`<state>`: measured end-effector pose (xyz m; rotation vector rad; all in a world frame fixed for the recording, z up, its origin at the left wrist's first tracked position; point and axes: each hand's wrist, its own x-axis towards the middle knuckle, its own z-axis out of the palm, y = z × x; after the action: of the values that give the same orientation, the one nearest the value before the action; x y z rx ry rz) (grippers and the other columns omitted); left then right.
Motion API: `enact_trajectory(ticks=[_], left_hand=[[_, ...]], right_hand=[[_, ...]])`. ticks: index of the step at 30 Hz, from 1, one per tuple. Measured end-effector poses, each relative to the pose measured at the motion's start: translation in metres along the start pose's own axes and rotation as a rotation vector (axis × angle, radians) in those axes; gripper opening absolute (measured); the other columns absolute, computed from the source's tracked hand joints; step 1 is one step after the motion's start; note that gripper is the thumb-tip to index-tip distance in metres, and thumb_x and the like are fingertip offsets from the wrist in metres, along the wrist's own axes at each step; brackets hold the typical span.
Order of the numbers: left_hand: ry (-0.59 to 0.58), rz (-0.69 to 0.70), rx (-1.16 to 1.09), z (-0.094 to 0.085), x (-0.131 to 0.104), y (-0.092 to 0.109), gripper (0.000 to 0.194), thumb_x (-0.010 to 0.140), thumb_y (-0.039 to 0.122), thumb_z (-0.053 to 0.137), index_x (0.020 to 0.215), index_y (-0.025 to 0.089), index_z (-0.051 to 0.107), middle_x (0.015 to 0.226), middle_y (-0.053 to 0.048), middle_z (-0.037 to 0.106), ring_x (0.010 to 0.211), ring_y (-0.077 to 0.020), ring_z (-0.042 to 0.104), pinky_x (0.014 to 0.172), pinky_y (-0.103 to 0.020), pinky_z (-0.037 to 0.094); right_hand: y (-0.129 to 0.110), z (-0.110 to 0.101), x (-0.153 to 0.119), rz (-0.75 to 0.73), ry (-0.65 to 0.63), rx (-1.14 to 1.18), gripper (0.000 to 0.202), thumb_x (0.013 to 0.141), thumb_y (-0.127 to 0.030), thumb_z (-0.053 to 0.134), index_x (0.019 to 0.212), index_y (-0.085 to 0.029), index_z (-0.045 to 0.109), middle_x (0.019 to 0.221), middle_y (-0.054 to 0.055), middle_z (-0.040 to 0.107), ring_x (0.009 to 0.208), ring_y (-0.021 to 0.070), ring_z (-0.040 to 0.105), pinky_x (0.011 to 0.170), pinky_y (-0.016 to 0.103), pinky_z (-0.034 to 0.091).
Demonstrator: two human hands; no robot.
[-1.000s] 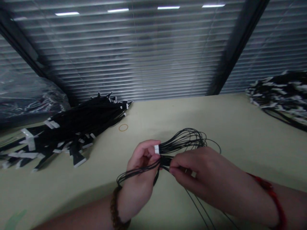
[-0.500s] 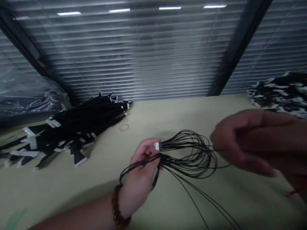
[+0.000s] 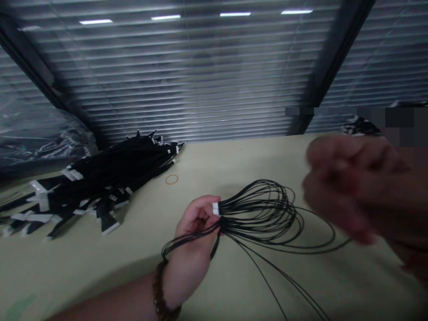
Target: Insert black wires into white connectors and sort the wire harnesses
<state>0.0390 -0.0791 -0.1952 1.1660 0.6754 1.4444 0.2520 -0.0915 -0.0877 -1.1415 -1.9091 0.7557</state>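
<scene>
My left hand (image 3: 197, 240) is closed around a bundle of thin black wires, its thumb and fingers pinching a small white connector (image 3: 216, 208). From the connector the black wires (image 3: 261, 209) loop out to the right and curve back into the palm. Some strands hang over the wrist, and a few loose ends (image 3: 284, 272) run down to the lower right. Up at the right, my right hand (image 3: 344, 187) is blurred, with its fingers curled together; what they hold, if anything, cannot be made out. One wire passes out of sight beneath it.
A pile of black wire harnesses (image 3: 117, 171) with white connectors lies on the table (image 3: 240, 165) at the left. Near it is a thin yellow ring (image 3: 171, 179). Behind stand a clear plastic bag (image 3: 43, 133) and window blinds (image 3: 214, 80). Another harness pile (image 3: 359, 126) is partly hidden at the right.
My right hand has risen slightly and turned. Two wires at the right of the bundle now form wider loops. My left hand keeps its hold, shifted slightly left in view.
</scene>
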Motion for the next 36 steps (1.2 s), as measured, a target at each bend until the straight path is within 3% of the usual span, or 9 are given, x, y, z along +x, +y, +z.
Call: enact_trajectory(ticks=[2, 5, 8, 11, 24, 31, 36], left_hand=[[-0.022, 0.029, 0.011, -0.001, -0.002, 0.0, 0.021, 0.083, 0.016, 0.067, 0.098, 0.03, 0.068, 0.079, 0.003, 0.062, 0.069, -0.0052, 0.056, 0.061, -0.01, 0.043], [-0.057, 0.041, 0.035, -0.002, -0.004, 0.002, 0.021, 0.086, 0.017, 0.064, 0.102, 0.03, 0.066, 0.077, 0.003, 0.061, 0.066, -0.0052, 0.053, 0.058, -0.009, 0.042], [-0.056, 0.045, 0.054, -0.001, -0.006, 0.003, 0.02, 0.087, 0.019, 0.063, 0.103, 0.031, 0.065, 0.078, 0.003, 0.06, 0.065, -0.0055, 0.052, 0.058, -0.01, 0.042], [-0.039, 0.038, 0.069, 0.0, -0.007, 0.004, 0.018, 0.087, 0.02, 0.062, 0.102, 0.031, 0.065, 0.078, 0.003, 0.06, 0.065, -0.0058, 0.052, 0.057, -0.01, 0.042], [-0.054, 0.007, 0.01, 0.001, -0.009, 0.006, 0.021, 0.087, 0.02, 0.063, 0.101, 0.034, 0.066, 0.077, 0.003, 0.058, 0.063, -0.0056, 0.051, 0.056, -0.01, 0.043], [-0.068, 0.014, -0.04, 0.005, -0.008, 0.008, 0.016, 0.085, 0.023, 0.066, 0.097, 0.033, 0.069, 0.07, 0.004, 0.058, 0.057, -0.005, 0.048, 0.051, -0.01, 0.04], [-0.038, -0.006, -0.006, 0.007, -0.008, 0.011, 0.013, 0.081, 0.023, 0.07, 0.094, 0.027, 0.07, 0.067, 0.002, 0.059, 0.055, -0.0074, 0.05, 0.049, -0.013, 0.042]], right_hand=[[-0.003, 0.018, 0.0, -0.059, -0.114, -0.084, 0.019, 0.087, -0.029, 0.057, 0.072, -0.019, 0.063, 0.056, -0.005, 0.062, 0.046, 0.006, 0.054, 0.043, 0.017, 0.038], [-0.001, 0.038, -0.003, -0.248, -0.118, -0.377, 0.014, 0.087, -0.016, 0.056, 0.076, -0.018, 0.064, 0.065, -0.003, 0.063, 0.056, 0.0085, 0.055, 0.051, 0.022, 0.038], [0.003, 0.043, -0.01, -0.372, -0.046, -0.562, 0.018, 0.091, -0.017, 0.049, 0.082, -0.017, 0.065, 0.069, -0.001, 0.064, 0.061, 0.0119, 0.056, 0.057, 0.027, 0.038], [0.003, 0.04, -0.014, -0.405, -0.018, -0.618, 0.022, 0.091, -0.016, 0.046, 0.08, -0.016, 0.065, 0.068, 0.0, 0.062, 0.06, 0.0123, 0.054, 0.057, 0.028, 0.036], [0.003, 0.042, -0.014, -0.479, -0.043, -0.702, 0.022, 0.091, -0.013, 0.046, 0.076, -0.017, 0.061, 0.066, -0.001, 0.057, 0.058, 0.0129, 0.047, 0.054, 0.03, 0.032], [-0.012, 0.037, -0.014, -0.683, -0.052, -0.81, 0.045, 0.098, -0.013, 0.025, 0.071, -0.017, 0.061, 0.074, 0.006, 0.064, 0.058, 0.015, 0.047, 0.055, 0.032, 0.036], [-0.012, 0.044, -0.015, -0.643, -0.086, -0.815, 0.04, 0.098, -0.014, 0.027, 0.08, -0.017, 0.063, 0.073, 0.005, 0.063, 0.06, 0.0146, 0.05, 0.058, 0.029, 0.039]])
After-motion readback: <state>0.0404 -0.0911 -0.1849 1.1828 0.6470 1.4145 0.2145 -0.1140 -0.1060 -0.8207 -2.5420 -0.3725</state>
